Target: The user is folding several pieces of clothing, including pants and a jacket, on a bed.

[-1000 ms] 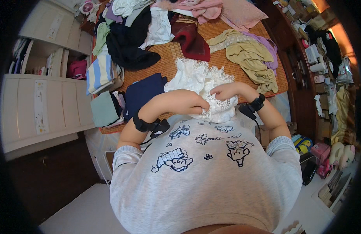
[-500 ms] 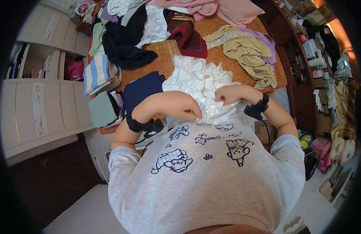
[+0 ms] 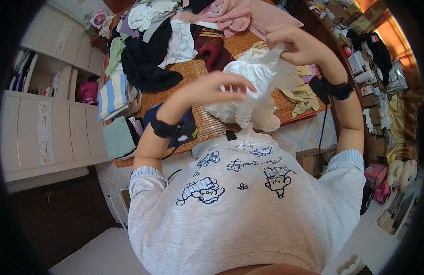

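Observation:
A white ruffled garment (image 3: 257,75) hangs bunched in the air over the near part of the bed mat, its lower end close to my shirt. High on the right, my right hand (image 3: 294,46) grips the top of it with fingers pinched together. My left hand (image 3: 221,87) is at the garment's left side, slightly blurred. Its fingers are stretched out and apart; whether they touch the cloth is hard to tell. Behind my left wrist lies folded navy cloth (image 3: 188,123), partly hidden by my arm.
Dark clothing (image 3: 145,59), a maroon cloth (image 3: 214,55), pink fabric (image 3: 230,18) and a yellow garment (image 3: 299,98) lie across the woven mat (image 3: 193,68). Folded striped cloth (image 3: 113,94) and pale green cloth (image 3: 118,137) sit at the left edge. A cardboard box (image 3: 312,160) stands below, right.
My right hand has lifted the white garment up and to the right, off the mat. The left hand has risen from its lower edge and spread its fingers.

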`<state>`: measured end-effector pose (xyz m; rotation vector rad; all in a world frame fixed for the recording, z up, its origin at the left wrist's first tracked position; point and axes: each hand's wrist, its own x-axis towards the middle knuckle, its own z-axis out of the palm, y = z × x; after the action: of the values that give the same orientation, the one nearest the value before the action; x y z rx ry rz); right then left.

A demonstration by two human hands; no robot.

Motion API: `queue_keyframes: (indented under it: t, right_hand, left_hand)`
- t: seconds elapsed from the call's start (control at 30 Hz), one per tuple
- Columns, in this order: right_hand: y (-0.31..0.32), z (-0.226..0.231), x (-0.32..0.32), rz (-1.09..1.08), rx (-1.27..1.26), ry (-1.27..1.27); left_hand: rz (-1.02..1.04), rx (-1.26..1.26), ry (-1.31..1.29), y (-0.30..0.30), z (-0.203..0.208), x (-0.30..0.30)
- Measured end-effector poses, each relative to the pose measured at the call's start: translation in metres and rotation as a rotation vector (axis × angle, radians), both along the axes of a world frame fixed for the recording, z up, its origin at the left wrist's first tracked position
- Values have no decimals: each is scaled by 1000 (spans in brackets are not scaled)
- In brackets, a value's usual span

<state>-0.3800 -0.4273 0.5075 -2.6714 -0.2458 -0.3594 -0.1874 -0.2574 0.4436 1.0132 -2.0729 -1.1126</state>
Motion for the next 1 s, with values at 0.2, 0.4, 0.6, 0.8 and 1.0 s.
queue_keyframes:
  t: [0.2,0.4,0.6,0.8,1.0]
  right_hand:
    - [23,70,-18,146,-266,-167]
    - [40,119,-51,50,-123,-36]
    - [14,110,-97,12,-267,-138]
    - [-8,101,-152,-483,-207,51]
    - [-54,77,-149,-759,-426,-39]
  left_hand:
    - [290,-90,293,-68,5,28]
    - [41,-34,338,-115,-2,-46]
    - [-117,-49,-505,-150,-21,-63]
    - [427,-341,-835,-166,-17,20]
    - [1015,-637,-951,-137,94,52]
